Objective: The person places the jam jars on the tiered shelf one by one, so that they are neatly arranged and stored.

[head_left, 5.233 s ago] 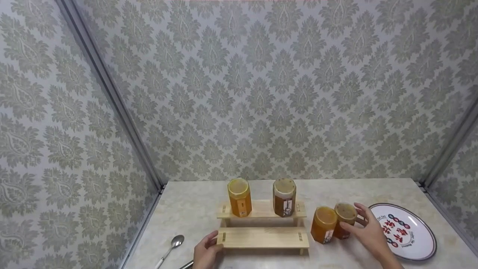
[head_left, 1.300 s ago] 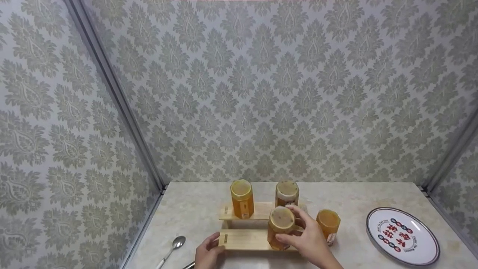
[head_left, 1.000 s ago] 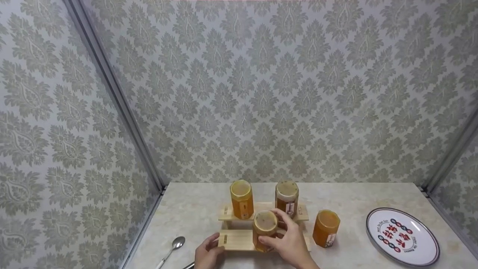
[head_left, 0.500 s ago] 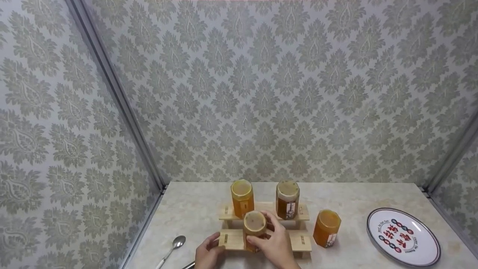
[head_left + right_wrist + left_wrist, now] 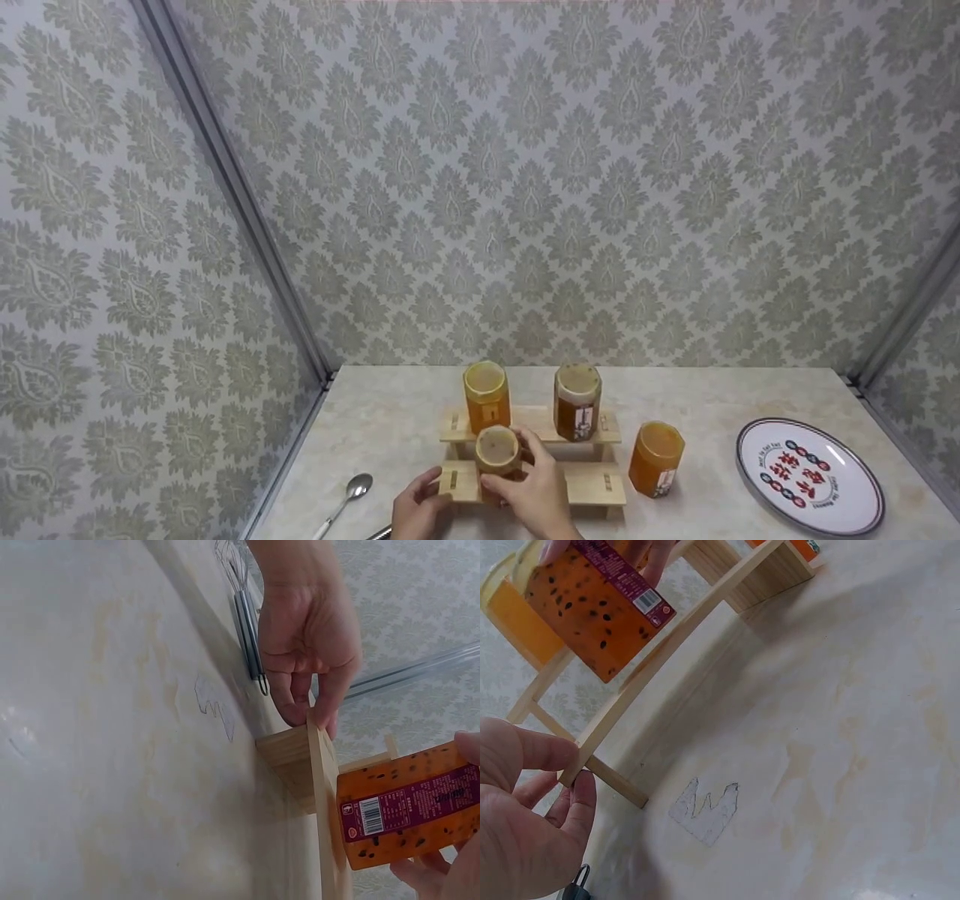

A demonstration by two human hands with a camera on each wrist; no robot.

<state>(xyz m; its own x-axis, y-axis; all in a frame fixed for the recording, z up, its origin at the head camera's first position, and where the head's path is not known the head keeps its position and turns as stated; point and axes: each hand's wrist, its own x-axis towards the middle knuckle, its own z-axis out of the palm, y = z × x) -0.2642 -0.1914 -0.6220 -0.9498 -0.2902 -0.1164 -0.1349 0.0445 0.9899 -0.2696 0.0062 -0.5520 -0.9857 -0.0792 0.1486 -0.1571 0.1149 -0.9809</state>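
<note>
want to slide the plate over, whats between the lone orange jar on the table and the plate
Nothing: in the head view only bare tabletop lies between the orange jar and the plate.

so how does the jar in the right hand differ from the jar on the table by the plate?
The held jar is gripped by the right hand over the rack's lower step, its filling speckled with dark seeds. The loose jar stands untouched on the table, plain orange. Both are labelled and upright.

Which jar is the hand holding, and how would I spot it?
Find the two-step wooden rack in the middle of the marble table. On its lower front step, near the left end, the right hand grips a jar. Unlike the other jars, its orange filling is full of dark seeds.
</note>
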